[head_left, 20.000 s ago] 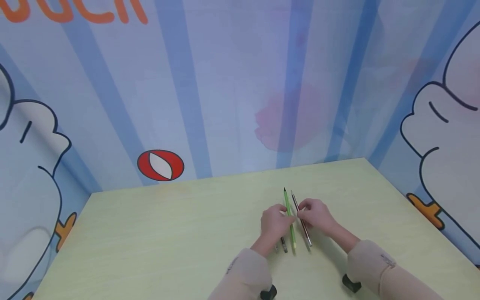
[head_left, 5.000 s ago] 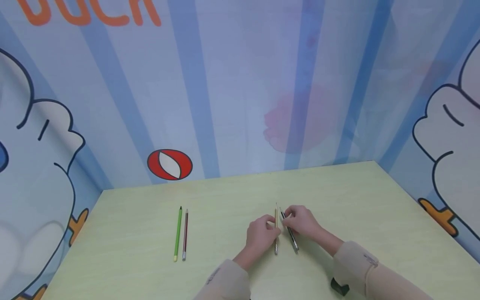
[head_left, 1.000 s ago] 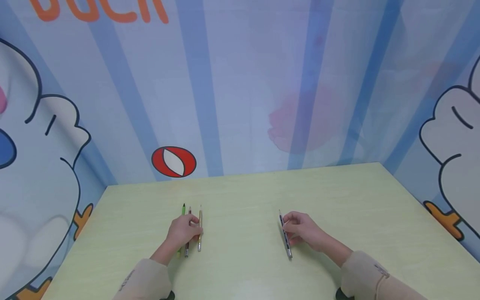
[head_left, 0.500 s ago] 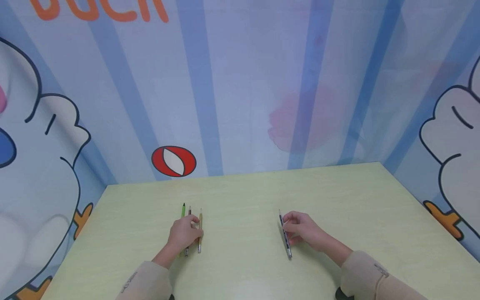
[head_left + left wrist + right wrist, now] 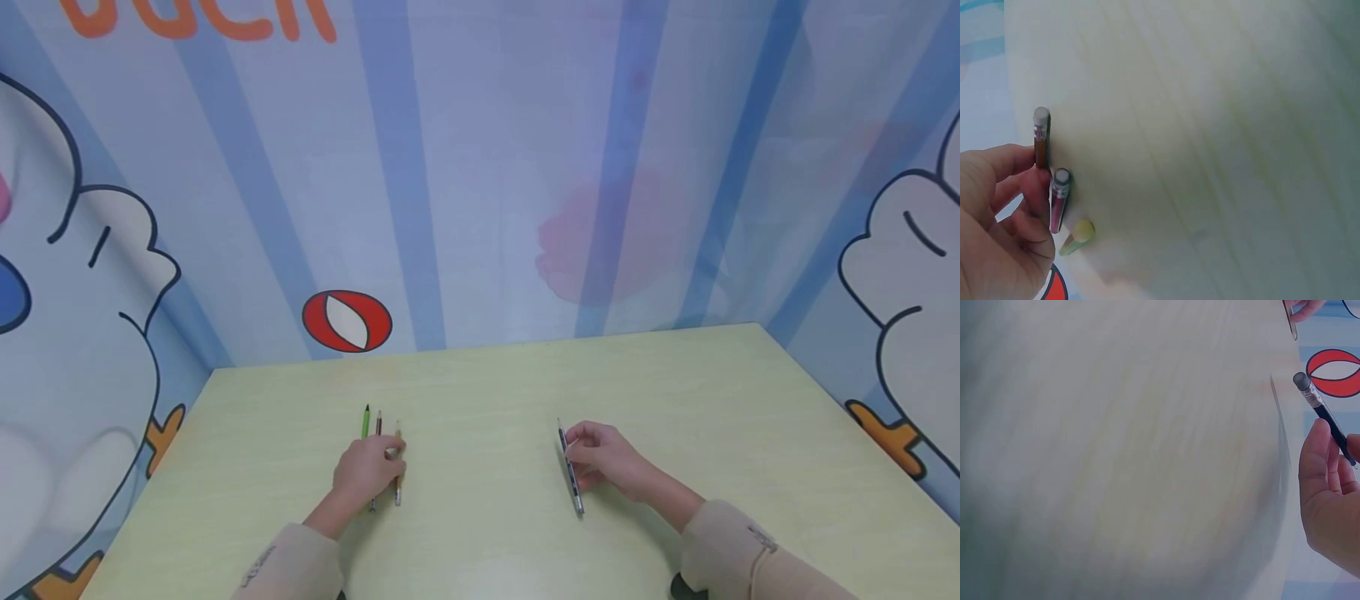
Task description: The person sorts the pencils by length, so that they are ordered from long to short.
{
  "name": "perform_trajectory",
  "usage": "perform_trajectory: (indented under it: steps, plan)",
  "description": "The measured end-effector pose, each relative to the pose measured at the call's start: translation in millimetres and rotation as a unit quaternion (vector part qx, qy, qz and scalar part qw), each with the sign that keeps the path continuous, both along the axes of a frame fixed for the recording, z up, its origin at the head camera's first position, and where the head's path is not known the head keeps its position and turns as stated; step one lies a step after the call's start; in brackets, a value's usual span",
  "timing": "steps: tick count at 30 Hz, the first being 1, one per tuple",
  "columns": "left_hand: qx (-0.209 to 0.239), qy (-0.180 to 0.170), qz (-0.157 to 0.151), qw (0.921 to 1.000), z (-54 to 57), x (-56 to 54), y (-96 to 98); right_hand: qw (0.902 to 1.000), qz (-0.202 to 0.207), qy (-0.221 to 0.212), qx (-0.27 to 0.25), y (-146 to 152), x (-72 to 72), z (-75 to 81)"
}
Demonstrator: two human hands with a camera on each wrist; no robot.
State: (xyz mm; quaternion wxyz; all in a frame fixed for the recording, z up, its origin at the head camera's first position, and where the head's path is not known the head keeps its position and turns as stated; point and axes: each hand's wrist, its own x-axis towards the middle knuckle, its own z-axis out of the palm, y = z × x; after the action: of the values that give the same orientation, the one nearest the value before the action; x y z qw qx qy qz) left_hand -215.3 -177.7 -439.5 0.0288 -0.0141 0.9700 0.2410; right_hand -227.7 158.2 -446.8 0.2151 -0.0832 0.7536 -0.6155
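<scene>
My left hand pinches a yellow pencil between thumb and fingers at the left part of the table. In the left wrist view its white eraser end points toward me. Just left of it, partly hidden under the hand, lie a maroon pencil with a metal eraser end and a green pencil with a dark tip and a pale yellow end cap. My right hand pinches a dark pencil with a silver ferrule, right of the table's middle. This pencil slants, tip away from me; the right wrist view shows its dark eraser.
The pale yellow-green table ends at a blue striped backdrop behind and at both sides. Printed cartoon ducks and a red and white ball decorate it. A wide stretch of tabletop lies between my hands.
Earlier the green and maroon pencils, then the yellow one, went from the right cluster to the left. Lately my left hand shifts the yellow pencil slightly; my right hand stays still with the dark one.
</scene>
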Motion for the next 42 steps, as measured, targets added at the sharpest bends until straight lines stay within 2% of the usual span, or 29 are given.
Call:
perform_trajectory:
  steps: [2,7,23,29,35,42]
  plan:
    - [-0.012,-0.009,0.002,0.9999,1.3,0.4,-1.4,1.0,0.0,0.001,0.0,0,-0.3,-0.5]
    - [-0.005,-0.012,0.003,0.9999,1.8,1.7,-5.4,1.0,-0.003,0.0,0.002,-1,-0.7,0.0]
    - [-0.002,0.025,-0.024,0.9994,-1.4,6.0,-12.9,1.0,-0.002,0.004,-0.005,-16,-1.6,7.8]
    - [-0.001,0.027,-0.025,0.9993,-1.8,6.8,-13.5,0.9998,-0.008,0.015,-0.008,-35,-8.2,14.1]
    - [-0.003,0.03,-0.029,0.9991,-2.0,7.3,-13.4,0.9992,-0.015,0.011,-0.036,-60,-16.5,21.5]
    - [-0.01,0.034,-0.032,0.9989,-3.1,6.4,-12.5,0.9983,-0.026,0.01,-0.052,-87,-23.8,22.6]
